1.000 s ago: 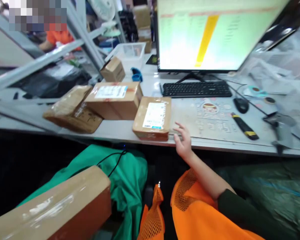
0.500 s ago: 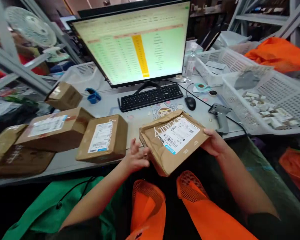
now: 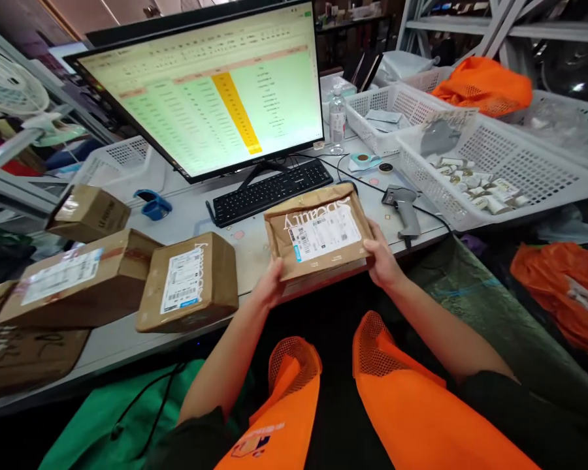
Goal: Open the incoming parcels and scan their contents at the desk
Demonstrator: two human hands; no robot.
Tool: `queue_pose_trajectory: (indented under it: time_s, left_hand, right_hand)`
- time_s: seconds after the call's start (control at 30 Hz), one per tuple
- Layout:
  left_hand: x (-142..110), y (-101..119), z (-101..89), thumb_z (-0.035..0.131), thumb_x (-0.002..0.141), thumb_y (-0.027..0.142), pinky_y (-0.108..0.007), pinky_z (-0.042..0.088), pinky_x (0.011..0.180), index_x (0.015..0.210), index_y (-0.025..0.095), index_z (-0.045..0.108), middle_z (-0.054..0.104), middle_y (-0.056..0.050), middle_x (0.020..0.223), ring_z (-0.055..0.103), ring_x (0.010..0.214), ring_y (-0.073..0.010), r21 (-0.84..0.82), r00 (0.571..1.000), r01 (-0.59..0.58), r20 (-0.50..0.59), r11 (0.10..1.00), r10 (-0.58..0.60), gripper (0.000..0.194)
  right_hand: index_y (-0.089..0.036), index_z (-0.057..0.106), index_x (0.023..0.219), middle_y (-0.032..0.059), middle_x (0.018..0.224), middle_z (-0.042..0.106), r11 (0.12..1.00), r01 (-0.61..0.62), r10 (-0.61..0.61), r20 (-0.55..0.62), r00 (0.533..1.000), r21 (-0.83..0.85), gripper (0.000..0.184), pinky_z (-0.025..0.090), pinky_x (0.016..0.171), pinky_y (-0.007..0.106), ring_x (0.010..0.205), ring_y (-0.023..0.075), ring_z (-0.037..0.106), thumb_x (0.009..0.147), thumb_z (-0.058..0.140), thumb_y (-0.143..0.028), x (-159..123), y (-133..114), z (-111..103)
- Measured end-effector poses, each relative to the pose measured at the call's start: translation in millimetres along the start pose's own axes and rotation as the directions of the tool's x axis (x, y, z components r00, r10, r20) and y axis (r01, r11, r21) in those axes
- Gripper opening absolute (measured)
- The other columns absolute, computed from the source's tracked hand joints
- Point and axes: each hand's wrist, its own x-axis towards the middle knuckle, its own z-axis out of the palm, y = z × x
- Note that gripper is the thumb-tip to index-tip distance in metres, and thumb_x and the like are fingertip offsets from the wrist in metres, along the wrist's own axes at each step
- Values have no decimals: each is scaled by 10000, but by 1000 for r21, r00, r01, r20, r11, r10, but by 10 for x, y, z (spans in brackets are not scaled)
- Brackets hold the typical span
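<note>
My left hand (image 3: 270, 283) and right hand (image 3: 385, 258) grip opposite ends of the labelled brown cardboard parcel (image 3: 318, 232) — tilted, just in front of the black keyboard (image 3: 272, 191).

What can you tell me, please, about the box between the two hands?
The box looks like shallow brown cardboard, creased and dented towards its left end. Its upper face carries white lettering and a white label with barcodes and a blue patch. Tilted at the desk's front edge, it is held by the left hand and right hand at opposite ends.

Packing workplace: labelled cartons (image 3: 191, 281), scanner (image 3: 404, 209), monitor (image 3: 210, 98).
</note>
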Motion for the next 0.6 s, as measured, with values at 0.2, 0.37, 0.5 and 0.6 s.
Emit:
queue_pose_trajectory:
  time_s: [0.2, 0.37, 0.5, 0.6]
  left_hand:
    - [-274, 807, -404, 889, 579, 435, -515, 534, 1165, 1524, 235, 576, 664, -118, 1475, 621, 1370, -406, 351, 969, -165, -117, 922, 218, 1016]
    - [-258, 1652, -472, 895, 613, 518, -614, 403, 1259, 1530, 247, 636, 638, -122, 1487, 566, 1407, -440, 895, 947, -86, -63, 438, 316, 990]
    - [12, 1672, -381, 885, 656, 522, -623, 360, 1284, 1434, 211, 720, 606, -171, 1495, 515, 1449, -450, 959, 927, -43, -66, 281, 368, 855]
    - [111, 1464, -364, 782, 813, 565, -607, 334, 1301, 1281, 234, 793, 605, -140, 1518, 493, 1474, -406, 940, 850, -144, -44, 311, 526, 574]
  right_hand:
    - [-139, 661, 1417, 250, 1628, 503, 677, 86, -251, -119, 961, -731, 876, 364, 1284, 591, 1564, 418, 419, 914, 504, -839, 70, 88, -810]
    - [-84, 719, 1205, 331, 1281, 692, 303, -493, 64, -499, 864, -815, 689, 499, 1078, 654, 1294, 508, 622, 756, 795, -601, 997, -20, -1645]
    - [-200, 652, 853, 134, 914, 732, 585, -430, 103, -463, 880, -688, 351, 597, 887, 495, 996, 363, 719, 627, 831, -401, 1118, -23, -1592]
    - [-217, 656, 916, 42, 874, 729, 812, -287, 126, -328, 936, -507, 425, 624, 739, 377, 813, 248, 714, 617, 849, -449, 683, -80, -1327]
